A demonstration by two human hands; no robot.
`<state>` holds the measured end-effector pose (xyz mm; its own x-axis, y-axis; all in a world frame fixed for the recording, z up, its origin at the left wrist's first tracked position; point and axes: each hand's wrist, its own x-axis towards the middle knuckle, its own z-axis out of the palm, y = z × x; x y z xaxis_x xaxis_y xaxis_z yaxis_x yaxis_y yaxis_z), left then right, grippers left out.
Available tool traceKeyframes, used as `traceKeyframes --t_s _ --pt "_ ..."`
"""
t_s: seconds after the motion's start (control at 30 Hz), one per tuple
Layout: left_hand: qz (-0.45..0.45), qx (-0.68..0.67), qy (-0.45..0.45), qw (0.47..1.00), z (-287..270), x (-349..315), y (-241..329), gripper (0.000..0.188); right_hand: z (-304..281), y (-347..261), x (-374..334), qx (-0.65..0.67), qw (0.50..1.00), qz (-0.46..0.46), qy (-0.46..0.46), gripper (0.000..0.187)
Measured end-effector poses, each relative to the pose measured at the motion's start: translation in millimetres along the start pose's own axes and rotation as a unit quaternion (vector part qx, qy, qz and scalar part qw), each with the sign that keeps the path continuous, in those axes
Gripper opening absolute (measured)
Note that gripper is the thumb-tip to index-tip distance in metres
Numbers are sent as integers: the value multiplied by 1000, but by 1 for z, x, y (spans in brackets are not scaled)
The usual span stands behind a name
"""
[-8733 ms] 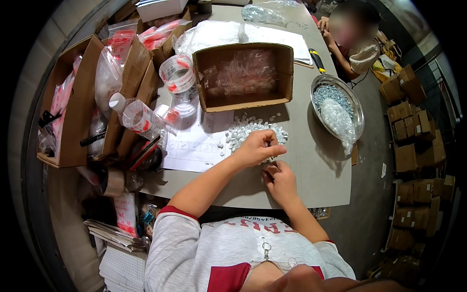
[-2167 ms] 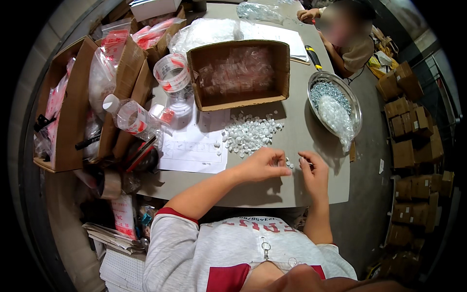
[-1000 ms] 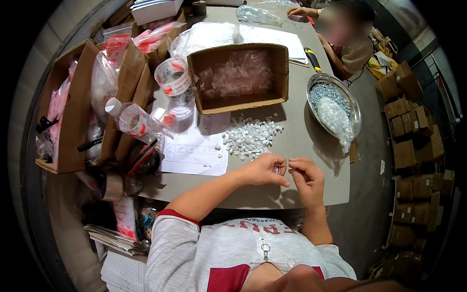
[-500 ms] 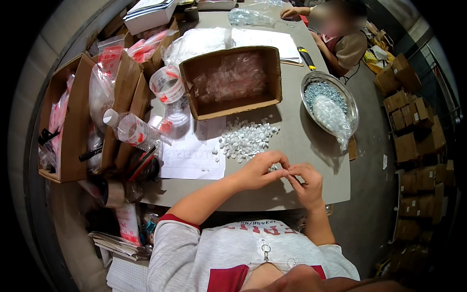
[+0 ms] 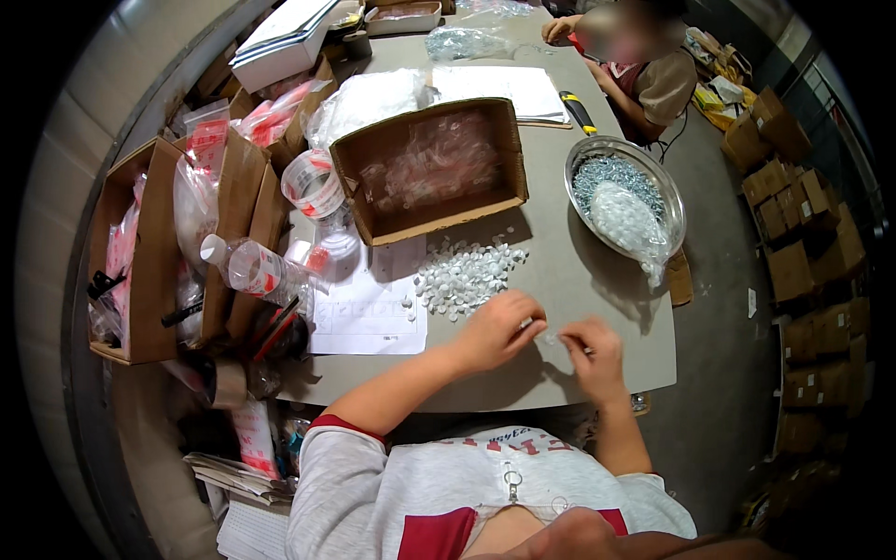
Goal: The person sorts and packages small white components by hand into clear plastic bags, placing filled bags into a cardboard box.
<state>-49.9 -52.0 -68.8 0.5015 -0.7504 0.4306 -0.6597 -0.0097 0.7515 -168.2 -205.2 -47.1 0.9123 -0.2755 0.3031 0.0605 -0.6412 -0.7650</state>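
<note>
Over the near edge of the table, my left hand [image 5: 502, 329] is curled, thumb against the fingers; whatever it may hold is hidden. Just to its right, my right hand [image 5: 595, 357] pinches a small clear plastic bag [image 5: 552, 338], whose blurred end points toward the left hand. The two hands are a short gap apart. A loose pile of small round white plastic pieces [image 5: 467, 276] lies just beyond my left hand. Behind the pile, an open cardboard box [image 5: 439, 217] is tipped toward me, with many clear little bags [image 5: 434, 163] inside.
To the right stands a metal bowl [image 5: 679, 224] of silvery screws [image 5: 611, 175] with a bag of white pieces [image 5: 627, 219] on top. Bottles [image 5: 257, 268], a printed sheet [image 5: 369, 327] and cardboard boxes [image 5: 154, 252] crowd the left. Another person [image 5: 653, 93] sits at the far right.
My hands, fingertips together before, have drawn apart. The clear bag now shows between them at my right fingertips. The whole view has shifted slightly.
</note>
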Motion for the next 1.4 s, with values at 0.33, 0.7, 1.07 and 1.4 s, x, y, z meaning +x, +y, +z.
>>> traceKeyframes --t_s 0.33,0.7,1.07,1.4 --pt "-209 386 128 889 -91 81 -77 22 -115 122 -26 -192 894 233 332 14" --pt "-159 410 148 886 -104 81 -99 13 -87 100 -31 -154 928 174 290 15" --pt "-146 377 52 913 -105 77 -101 23 2 35 -3 -48 997 15 -56 22" --pt "-55 275 216 935 -112 73 -92 8 42 7 10 -97 978 -98 -159 39"
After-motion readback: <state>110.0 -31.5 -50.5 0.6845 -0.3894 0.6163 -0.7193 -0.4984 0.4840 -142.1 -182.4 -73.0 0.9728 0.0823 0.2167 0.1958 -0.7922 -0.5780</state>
